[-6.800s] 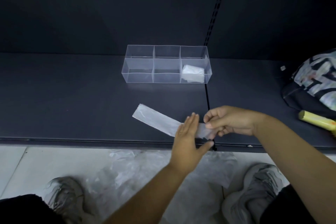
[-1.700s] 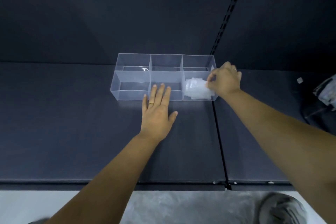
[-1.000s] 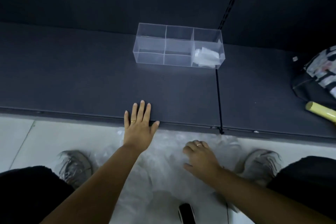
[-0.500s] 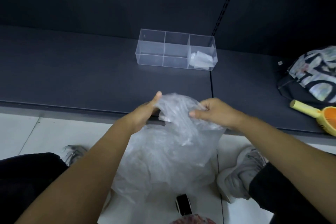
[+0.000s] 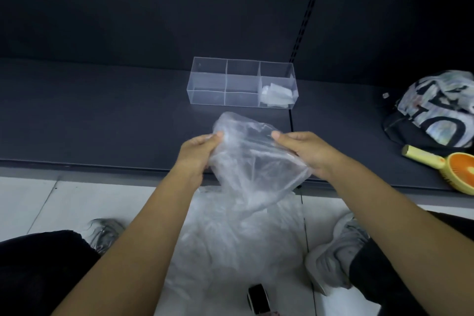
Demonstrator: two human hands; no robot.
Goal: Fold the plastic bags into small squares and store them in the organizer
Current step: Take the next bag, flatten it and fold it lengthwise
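Pinching the plastic bag at its 9 and 3 o'clock edges, the left hand and right hand have grips clamped on it; its lower edge is indistinct.

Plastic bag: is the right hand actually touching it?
Touching. The head view shows the right hand pinching the plastic bag at its upper edge, fingertips pressed on the film; the left hand grips the opposite side.
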